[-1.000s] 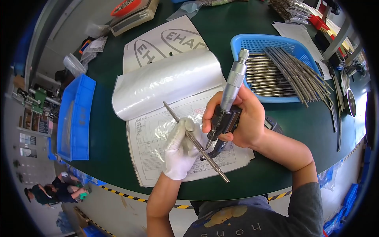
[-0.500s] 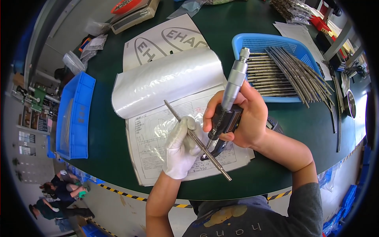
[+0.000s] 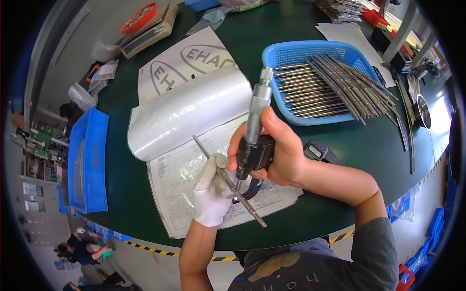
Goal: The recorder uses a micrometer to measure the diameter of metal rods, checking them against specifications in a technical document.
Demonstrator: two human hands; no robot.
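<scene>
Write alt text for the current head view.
A gloved left hand holds a metal rod at a micrometer in the bare right hand, over printed sheets on a green table. A blue basket of rods stands upper right.

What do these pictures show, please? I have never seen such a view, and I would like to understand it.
There is no robot here: these are a person's own two hands. All pictures come from one camera worn on the head, looking down; its wide lens bends straight edges. The white-gloved left hand holds a thin metal rod. The bare right hand holds a silver-and-black measuring tool. The rod crosses near the tool's lower end; whether they touch, I cannot tell. On the green table lie paper sheets and a blue basket with many more rods.
</scene>
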